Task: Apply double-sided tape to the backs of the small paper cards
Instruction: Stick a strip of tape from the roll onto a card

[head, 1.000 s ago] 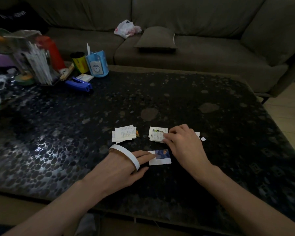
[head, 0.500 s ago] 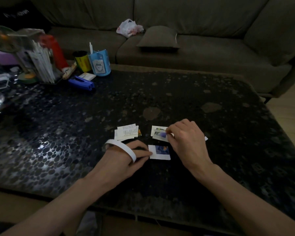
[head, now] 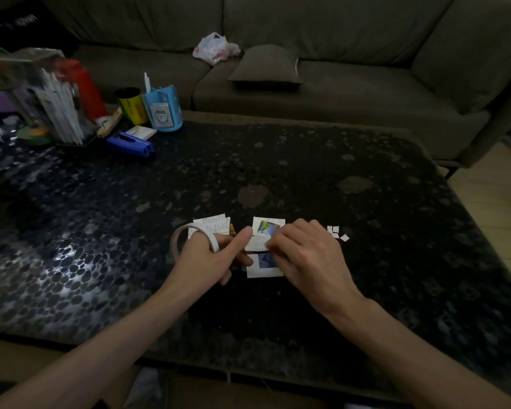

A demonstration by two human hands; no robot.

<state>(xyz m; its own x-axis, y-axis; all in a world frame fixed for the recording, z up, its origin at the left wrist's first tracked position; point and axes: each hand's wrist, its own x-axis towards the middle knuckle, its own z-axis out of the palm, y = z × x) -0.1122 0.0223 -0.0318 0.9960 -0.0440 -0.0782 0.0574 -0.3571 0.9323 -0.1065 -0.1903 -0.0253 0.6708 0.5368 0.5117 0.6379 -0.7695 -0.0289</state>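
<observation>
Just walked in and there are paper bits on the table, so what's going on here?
A person works at a dark table. The left hand holds a tape roll looped round its fingers; the right hand pinches a white card between both hands, above another card lying picture side up. A text-side stack and a picture-side stack sit just beyond, with tiny white scraps to the right.

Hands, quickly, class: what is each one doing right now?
Left hand: holds the tape roll, looped round it.
Right hand: pinches a paper card.
</observation>
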